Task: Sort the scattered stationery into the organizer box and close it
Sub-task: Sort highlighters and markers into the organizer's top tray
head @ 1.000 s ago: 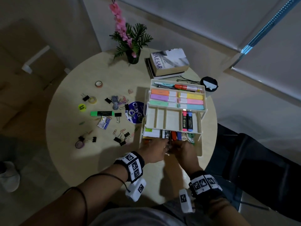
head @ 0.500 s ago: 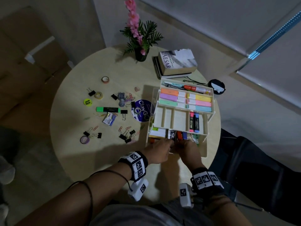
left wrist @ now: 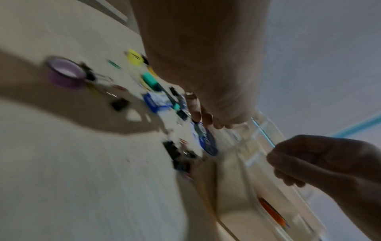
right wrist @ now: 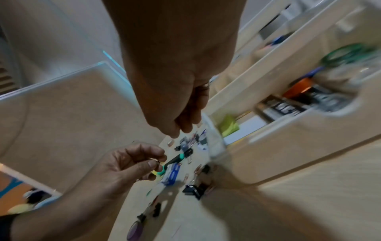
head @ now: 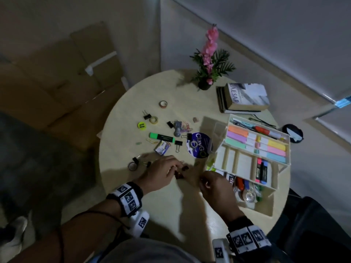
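The white tiered organizer box stands open at the table's right; sticky notes, pens and highlighters fill its upper trays, and the lowest tray holds several items. My left hand hovers over black binder clips left of the box. In the right wrist view it pinches a small copper-coloured paper clip between thumb and forefinger. My right hand hangs beside it, close to the box's corner, fingers curled; what they enclose is hidden. A green highlighter, a blue staples box and a purple tape roll lie scattered.
A round blue ClayGo disc lies next to the box. More tape rolls, clips and a yellow disc are spread over the table's left half. Stacked books and a potted pink flower stand at the back.
Both hands have left the box's lowest tray and moved left, over the binder clips on the table. The head view has swung left and the box now sits further right.
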A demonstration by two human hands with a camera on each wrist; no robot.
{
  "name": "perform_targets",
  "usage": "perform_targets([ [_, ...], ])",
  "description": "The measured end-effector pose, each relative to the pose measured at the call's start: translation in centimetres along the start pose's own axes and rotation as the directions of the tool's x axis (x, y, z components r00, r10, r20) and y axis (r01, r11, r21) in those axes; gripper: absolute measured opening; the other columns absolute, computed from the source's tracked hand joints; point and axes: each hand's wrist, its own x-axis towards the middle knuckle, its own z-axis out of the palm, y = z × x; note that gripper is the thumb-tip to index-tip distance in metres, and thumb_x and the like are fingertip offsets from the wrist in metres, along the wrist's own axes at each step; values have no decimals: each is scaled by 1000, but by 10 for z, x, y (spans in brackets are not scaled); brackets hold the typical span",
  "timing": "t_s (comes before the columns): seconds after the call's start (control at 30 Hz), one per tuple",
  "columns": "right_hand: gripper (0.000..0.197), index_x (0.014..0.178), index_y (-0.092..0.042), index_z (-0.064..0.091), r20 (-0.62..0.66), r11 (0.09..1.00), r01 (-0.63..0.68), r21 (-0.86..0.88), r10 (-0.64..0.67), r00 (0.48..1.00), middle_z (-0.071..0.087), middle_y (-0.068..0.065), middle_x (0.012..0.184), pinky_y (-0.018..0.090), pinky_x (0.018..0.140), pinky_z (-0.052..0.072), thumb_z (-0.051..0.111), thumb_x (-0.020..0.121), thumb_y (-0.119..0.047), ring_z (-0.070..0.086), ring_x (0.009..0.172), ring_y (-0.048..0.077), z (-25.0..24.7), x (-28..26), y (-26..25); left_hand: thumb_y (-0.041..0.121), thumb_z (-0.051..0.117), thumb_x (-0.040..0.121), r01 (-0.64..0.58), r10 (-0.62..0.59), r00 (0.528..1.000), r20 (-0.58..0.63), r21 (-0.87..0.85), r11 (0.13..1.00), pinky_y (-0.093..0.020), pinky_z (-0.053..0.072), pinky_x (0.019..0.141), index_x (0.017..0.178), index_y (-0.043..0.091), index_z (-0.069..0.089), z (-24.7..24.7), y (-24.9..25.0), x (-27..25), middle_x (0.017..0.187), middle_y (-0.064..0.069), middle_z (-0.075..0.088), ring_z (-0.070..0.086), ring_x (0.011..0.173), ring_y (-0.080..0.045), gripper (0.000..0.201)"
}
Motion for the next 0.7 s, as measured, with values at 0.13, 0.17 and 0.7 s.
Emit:
perform_targets([
  [0.13,19,94,-26,67,180,997,54,-51,-44,983,69,-2,86,37,61,52,54,98,-39,66,72,21,28,47,-27,9,56,93,175,-164,979,-119,95,980,-42,56,87,111,22,67,-37,-57,-14,114,0,66,64,106,-23,25],
  [0.17,18,98,-24,67,218,996,68,-61,-53,974,68,1,91,39,64,54,56,96,-37,68,76,24,34,60,-32,8,58,92,211,-192,971,-144,128,969,-42,55,89,112,20,68,-45,-69,-16,114,-1,65,62,108,-24,25],
  [0.7,40,135,-19,61,262,983,-79,-167,122,957,65,9,122,47,84,59,64,96,-31,63,111,34,112,213,-85,6,61,80,388,-372,922,-108,230,893,-35,56,87,103,13,71,-92,-146,-26,107,-3,65,62,101,-24,26],
])
